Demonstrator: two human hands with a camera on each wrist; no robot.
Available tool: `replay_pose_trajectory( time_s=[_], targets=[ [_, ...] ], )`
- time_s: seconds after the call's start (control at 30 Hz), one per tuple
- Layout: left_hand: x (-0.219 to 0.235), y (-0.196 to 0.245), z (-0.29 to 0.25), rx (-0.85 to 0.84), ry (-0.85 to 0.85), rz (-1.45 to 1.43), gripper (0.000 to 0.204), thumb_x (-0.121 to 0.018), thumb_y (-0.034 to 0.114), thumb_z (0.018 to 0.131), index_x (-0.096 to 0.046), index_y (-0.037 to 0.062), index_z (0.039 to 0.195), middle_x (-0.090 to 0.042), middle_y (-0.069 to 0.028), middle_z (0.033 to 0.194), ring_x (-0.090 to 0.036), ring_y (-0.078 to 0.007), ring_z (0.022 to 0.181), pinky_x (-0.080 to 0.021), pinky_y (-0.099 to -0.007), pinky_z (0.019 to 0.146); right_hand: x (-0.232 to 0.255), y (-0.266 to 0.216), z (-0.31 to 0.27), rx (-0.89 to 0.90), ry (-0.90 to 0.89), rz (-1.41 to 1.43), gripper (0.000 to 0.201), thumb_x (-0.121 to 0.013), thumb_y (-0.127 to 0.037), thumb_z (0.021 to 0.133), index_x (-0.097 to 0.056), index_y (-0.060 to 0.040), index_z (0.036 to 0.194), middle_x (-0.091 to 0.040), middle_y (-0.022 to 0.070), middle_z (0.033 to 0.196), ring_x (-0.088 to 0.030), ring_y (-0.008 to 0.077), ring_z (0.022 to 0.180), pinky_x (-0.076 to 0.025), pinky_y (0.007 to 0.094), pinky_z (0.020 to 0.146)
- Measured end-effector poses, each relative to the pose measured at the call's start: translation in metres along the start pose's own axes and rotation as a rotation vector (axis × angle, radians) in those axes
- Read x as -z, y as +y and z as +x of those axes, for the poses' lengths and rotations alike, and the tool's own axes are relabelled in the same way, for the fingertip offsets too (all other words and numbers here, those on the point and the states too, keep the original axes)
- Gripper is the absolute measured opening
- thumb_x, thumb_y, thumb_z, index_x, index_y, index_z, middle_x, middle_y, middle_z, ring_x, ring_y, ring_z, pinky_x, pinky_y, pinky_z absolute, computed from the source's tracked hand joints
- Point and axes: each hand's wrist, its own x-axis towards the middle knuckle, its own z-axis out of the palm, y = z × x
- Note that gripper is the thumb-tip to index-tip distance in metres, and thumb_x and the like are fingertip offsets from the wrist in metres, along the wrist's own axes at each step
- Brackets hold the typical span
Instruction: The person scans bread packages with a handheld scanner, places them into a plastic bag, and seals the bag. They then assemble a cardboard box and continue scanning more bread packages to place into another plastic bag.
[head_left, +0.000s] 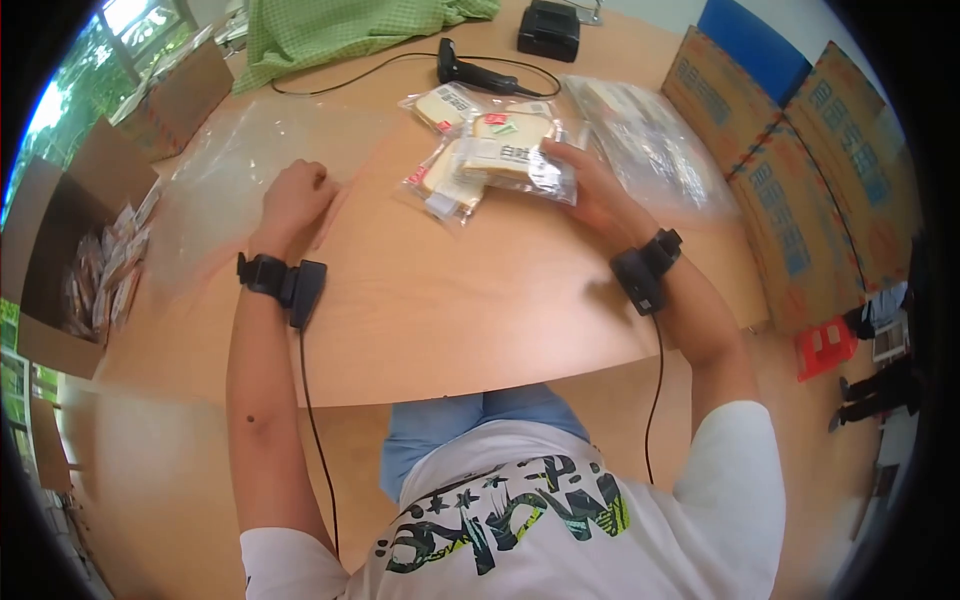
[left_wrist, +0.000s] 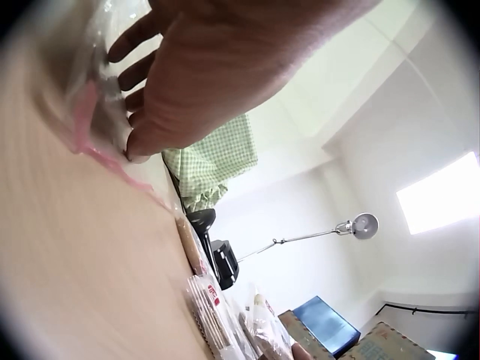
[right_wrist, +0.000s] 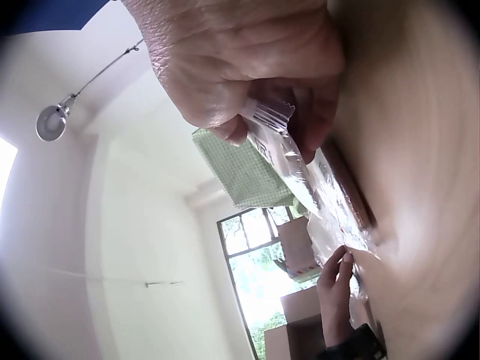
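Note:
My right hand point(head_left: 595, 195) pinches the edge of a clear packet of sliced bread point(head_left: 510, 160), thumb on top. In the right wrist view the packet's crimped end point(right_wrist: 271, 114) sticks out between thumb and fingers. Beneath and beside this packet lie more bread packets point(head_left: 443, 106) with red marks on their wrappers. My left hand point(head_left: 293, 205) is at the near edge of a large clear plastic bag point(head_left: 225, 160) with a pink rim. Its fingers point(left_wrist: 139, 71) are loosely bent and apart in the left wrist view, over the bag's pink edge point(left_wrist: 86, 116).
A black handheld scanner point(head_left: 475, 72) and its cable lie behind the packets. Another filled plastic bag point(head_left: 645, 140) is at right, before stacked cartons point(head_left: 770, 220). An open carton point(head_left: 50, 240) with small packets stands left. A green checked cloth point(head_left: 330, 40) and black device point(head_left: 548, 32) are at back.

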Motion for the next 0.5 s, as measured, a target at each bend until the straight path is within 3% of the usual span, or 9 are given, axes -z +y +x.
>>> replay_pose_trajectory(
  time_s=[0.1,0.27,0.3,0.5],
  targets=[
    [0.004,0.006,-0.003,-0.043,0.045,0.044,0.026,-0.06,0.023,0.079,-0.069,0.0017,0.09,-0.067,-0.0185,0.089,-0.063,-0.0374,0.084,-0.051,-0.0424,0.075,-0.01,0.003,-0.009,-0.02,-0.016,-0.012,0.034,-0.059,-0.016,0.092,-0.052,0.0023,0.119,-0.063,0.0124,0.113,-0.064,0.0222,0.1,-0.052,0.0372,0.092],
    [0.024,0.028,-0.018,0.016,0.055,0.136,0.021,-0.059,0.02,0.082,-0.069,0.0028,0.089,-0.067,-0.0188,0.089,-0.063,-0.037,0.086,-0.05,-0.043,0.073,-0.028,0.007,-0.031,-0.1,-0.238,-0.063,0.033,-0.061,-0.011,0.089,-0.053,0.0021,0.119,-0.063,0.0121,0.112,-0.064,0.0221,0.1,-0.052,0.0361,0.092],
    [0.029,0.036,-0.021,0.033,0.038,0.128,0.02,-0.058,0.019,0.082,-0.069,0.0032,0.089,-0.066,-0.0186,0.089,-0.062,-0.0369,0.087,-0.05,-0.0431,0.073,-0.029,0.014,-0.031,-0.045,-0.206,-0.136,0.031,-0.062,-0.012,0.089,-0.055,0.0024,0.116,-0.064,0.0119,0.111,-0.064,0.0212,0.1,-0.052,0.0342,0.091],
    [0.036,0.014,-0.038,-0.187,0.222,0.048,0.017,-0.056,0.015,0.088,-0.068,0.004,0.092,-0.067,-0.0151,0.088,-0.063,-0.0366,0.079,-0.049,-0.0418,0.069,-0.028,0.024,-0.032,0.03,-0.234,-0.379,0.027,-0.064,-0.016,0.089,-0.062,0.001,0.11,-0.066,0.0069,0.105,-0.063,0.0122,0.093,-0.049,0.0256,0.081]
  ],
)
